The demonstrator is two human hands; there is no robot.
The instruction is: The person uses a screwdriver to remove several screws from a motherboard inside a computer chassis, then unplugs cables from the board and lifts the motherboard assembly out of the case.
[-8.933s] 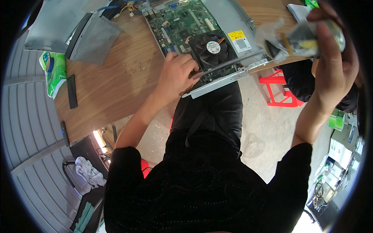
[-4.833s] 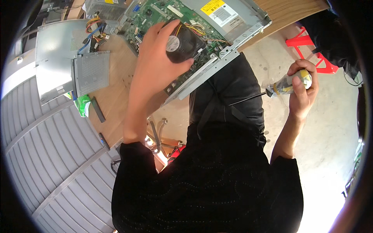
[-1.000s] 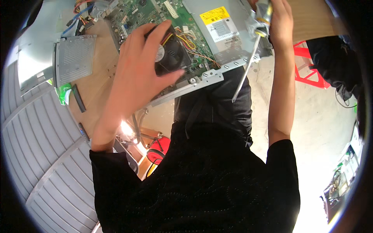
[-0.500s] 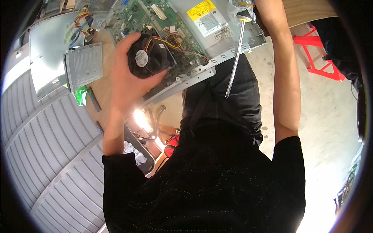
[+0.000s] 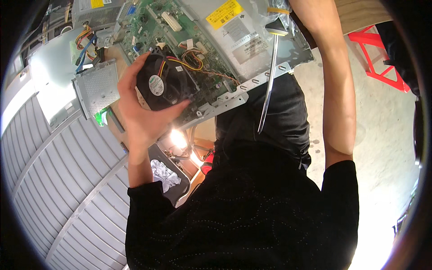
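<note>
My left hand is closed round a black cooling fan, thumb and fingers on opposite sides of its frame. Red, yellow and black wires run from the fan over a green circuit board, which sits in an open metal computer chassis. My right hand shows only in part at the top edge, its fingers out of sight. Close beside it, a screwdriver slants downward over the chassis edge. Clear plastic lies around the screwdriver's handle end; whether the right hand grips it cannot be seen.
Left of the chassis are a perforated metal plate, a light metal panel and loose cables. A bright lamp glows below the left side, near a dark bin with crumpled paper. A red metal stand is at the right.
In the picture, the fan and left hand sit slightly lower and farther left. The screwdriver's tip is lower, and its handle has turned slightly. The left hand keeps its hold on the fan.
</note>
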